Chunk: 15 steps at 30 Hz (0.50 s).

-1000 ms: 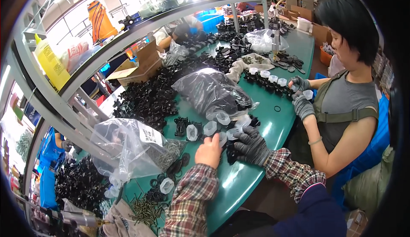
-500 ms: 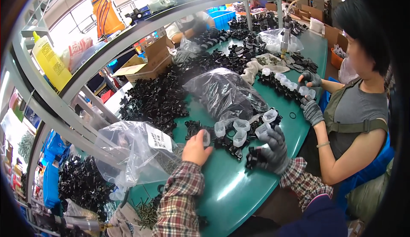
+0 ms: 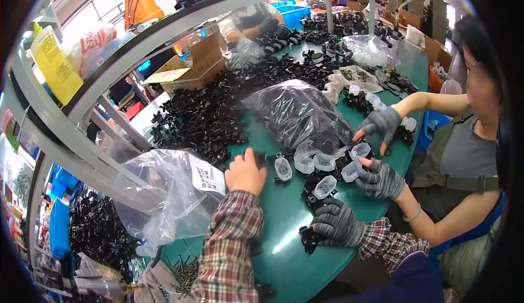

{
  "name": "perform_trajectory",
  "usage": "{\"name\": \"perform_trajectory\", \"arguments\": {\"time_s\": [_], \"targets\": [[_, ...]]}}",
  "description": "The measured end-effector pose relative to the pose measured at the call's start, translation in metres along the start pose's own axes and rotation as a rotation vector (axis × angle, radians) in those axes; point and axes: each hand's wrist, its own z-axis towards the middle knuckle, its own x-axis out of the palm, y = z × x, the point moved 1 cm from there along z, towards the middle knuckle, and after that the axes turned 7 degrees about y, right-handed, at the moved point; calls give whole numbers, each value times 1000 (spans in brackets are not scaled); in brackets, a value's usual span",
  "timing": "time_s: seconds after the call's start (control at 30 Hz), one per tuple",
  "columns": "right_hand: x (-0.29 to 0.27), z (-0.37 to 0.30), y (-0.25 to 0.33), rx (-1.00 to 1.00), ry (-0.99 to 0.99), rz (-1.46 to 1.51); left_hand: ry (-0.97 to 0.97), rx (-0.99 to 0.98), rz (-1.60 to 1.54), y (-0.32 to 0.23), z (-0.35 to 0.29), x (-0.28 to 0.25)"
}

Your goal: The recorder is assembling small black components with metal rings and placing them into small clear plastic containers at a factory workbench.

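Note:
My bare left hand (image 3: 245, 173), in a plaid sleeve, has its fingers bent around a small black plastic part (image 3: 264, 160) among others. Beside it, a translucent hexagonal cup (image 3: 283, 169) stands on the green table (image 3: 289, 221). My right hand (image 3: 339, 224) wears a grey striped glove and is curled on a black plastic part (image 3: 310, 238) near the table's front edge. Just beyond that glove, another translucent cup (image 3: 325, 187) sits over black parts. A co-worker's gloved hands (image 3: 379, 182) are among more cups (image 3: 361, 151) at the right.
Clear plastic bags, one with a white label (image 3: 207, 174) and one with black contents (image 3: 300, 115), flank a large heap of black parts (image 3: 194, 117). A grey shelf frame (image 3: 103, 161) rises at the left, with screws (image 3: 185, 274) near my left forearm.
The cup at my left hand now stands on the table, and that hand is on black parts. My right hand has moved nearer and left. The co-worker's hands have come toward the cups near me.

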Motion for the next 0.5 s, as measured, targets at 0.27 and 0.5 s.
{"name": "perform_trajectory", "arguments": {"time_s": [0.27, 0.5], "targets": [[0, 19, 19, -64, -122, -217, -63, -168, -106, 46, -2, -5], [13, 35, 66, 193, 643, 88, 159, 490, -357, 33, -163, -95]]}}
